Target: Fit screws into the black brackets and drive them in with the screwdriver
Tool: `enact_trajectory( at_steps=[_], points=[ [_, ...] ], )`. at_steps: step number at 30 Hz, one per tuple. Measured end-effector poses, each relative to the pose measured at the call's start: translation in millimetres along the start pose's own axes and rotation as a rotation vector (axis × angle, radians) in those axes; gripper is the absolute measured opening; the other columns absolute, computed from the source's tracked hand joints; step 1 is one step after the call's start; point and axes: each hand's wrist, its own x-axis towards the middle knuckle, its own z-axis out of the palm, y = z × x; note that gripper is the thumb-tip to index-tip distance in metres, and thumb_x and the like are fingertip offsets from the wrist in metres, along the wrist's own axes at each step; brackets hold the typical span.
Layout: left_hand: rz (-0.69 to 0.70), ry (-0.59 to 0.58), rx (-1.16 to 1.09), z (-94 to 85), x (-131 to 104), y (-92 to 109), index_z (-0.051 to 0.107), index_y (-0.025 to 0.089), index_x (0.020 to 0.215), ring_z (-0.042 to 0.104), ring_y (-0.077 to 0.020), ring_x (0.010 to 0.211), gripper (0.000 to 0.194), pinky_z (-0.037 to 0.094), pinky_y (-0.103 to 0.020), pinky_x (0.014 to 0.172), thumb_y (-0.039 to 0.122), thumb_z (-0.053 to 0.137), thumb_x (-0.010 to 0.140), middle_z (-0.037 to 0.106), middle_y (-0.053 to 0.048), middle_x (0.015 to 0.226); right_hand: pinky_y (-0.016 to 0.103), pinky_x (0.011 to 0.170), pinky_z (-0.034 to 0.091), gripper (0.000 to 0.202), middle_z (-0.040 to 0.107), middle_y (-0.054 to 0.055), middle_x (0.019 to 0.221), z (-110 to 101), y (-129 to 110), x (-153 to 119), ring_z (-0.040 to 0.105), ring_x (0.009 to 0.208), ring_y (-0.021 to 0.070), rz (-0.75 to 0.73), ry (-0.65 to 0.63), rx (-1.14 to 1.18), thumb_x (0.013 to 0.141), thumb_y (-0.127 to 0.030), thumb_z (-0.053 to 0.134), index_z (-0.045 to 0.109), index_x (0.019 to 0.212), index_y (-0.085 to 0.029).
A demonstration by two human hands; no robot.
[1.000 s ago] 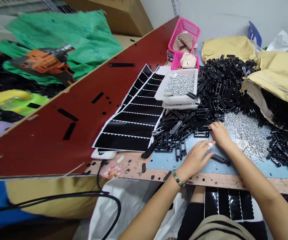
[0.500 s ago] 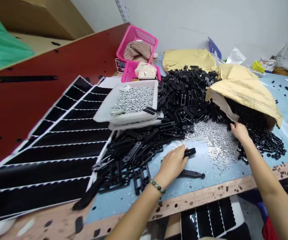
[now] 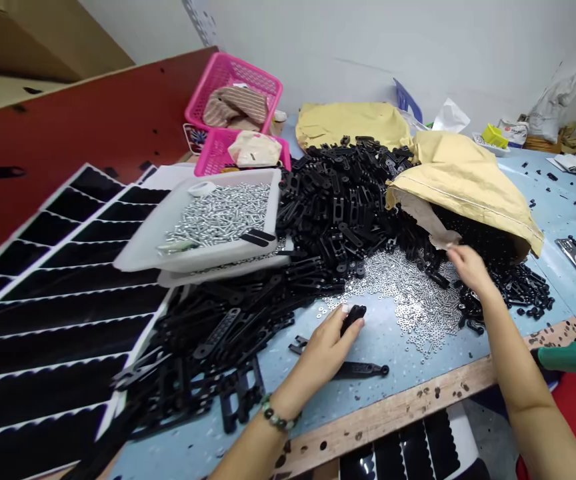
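My left hand [image 3: 329,348] is closed around a short black plastic part [image 3: 354,319], whose end sticks up past the fingers. Under that hand a long black plastic arm [image 3: 363,370] lies on the blue tabletop. My right hand [image 3: 469,268] reaches to the mouth of a yellow sack [image 3: 468,187], fingers pinched at its pale lower flap. Black parts show inside the sack. Between the hands spreads a heap of small silver screws and nuts [image 3: 413,300], with a loose black piece [image 3: 438,278] on it.
A large pile of black plastic parts [image 3: 343,200] fills the middle back. Left of it stands a white tub [image 3: 138,250] of screws, with pink baskets [image 3: 193,100] behind. Black strip sheets [image 3: 68,300] cover the left. A wooden edge [image 3: 418,397] borders the front.
The view has swung right, so things sit further left. In my left hand the black part has turned from pointing right to pointing upward. My right hand stays at the sack's mouth.
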Motion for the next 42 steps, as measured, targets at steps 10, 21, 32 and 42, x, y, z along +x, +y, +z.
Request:
enact_trajectory(
  at_steps=[10, 21, 32, 42],
  points=[
    [-0.053, -0.010, -0.117, 7.7, -6.5, 4.7, 0.051, 0.021, 0.099, 0.056, -0.0180, 0.065, 0.032, 0.046, -0.032, 0.066, 0.049, 0.039, 0.087, 0.054, 0.003, 0.068, 0.042, 0.097, 0.043, 0.040, 0.063, 0.018, 0.122, -1.9, 54.3, 58.2, 0.059, 0.113, 0.0308, 0.356, 0.000, -0.088, 0.090, -0.033, 0.050, 0.061, 0.122, -0.012],
    [-0.028, -0.122, -0.248, 24.0, -1.2, 16.6, 0.051, 0.020, 0.091, 0.061, -0.0168, 0.068, 0.030, 0.049, -0.029, 0.061, 0.048, 0.038, 0.089, 0.064, -0.003, 0.081, 0.043, 0.107, 0.034, 0.044, 0.058, 0.009, 0.133, -11.4, 44.3, 5.3, 0.053, 0.122, 0.0226, 0.065, 0.129, -0.048, 0.097, -0.025, 0.029, 0.045, 0.138, -0.021],
    [0.025, -0.097, -0.203, 24.8, -8.4, 17.1, 0.050, 0.020, 0.087, 0.057, -0.0155, 0.065, 0.025, 0.046, -0.028, 0.061, 0.043, 0.039, 0.090, 0.060, 0.000, 0.075, 0.045, 0.092, 0.042, 0.015, 0.068, 0.014, 0.097, -9.8, 25.4, 16.7, 0.056, 0.104, 0.0302, 0.159, 0.140, -0.046, 0.082, -0.023, 0.056, 0.068, 0.088, -0.018],
    [0.143, -0.029, -0.119, 25.1, -11.8, 19.7, 0.049, 0.020, 0.098, 0.058, -0.0182, 0.082, 0.018, 0.047, -0.033, 0.076, 0.035, 0.040, 0.093, 0.060, -0.002, 0.088, 0.029, 0.062, 0.049, 0.028, 0.062, 0.002, 0.077, 11.0, -104.0, -79.7, 0.059, 0.066, 0.0157, -0.190, -0.191, 0.771, 0.090, -0.042, 0.048, 0.063, 0.100, -0.021]
  ],
)
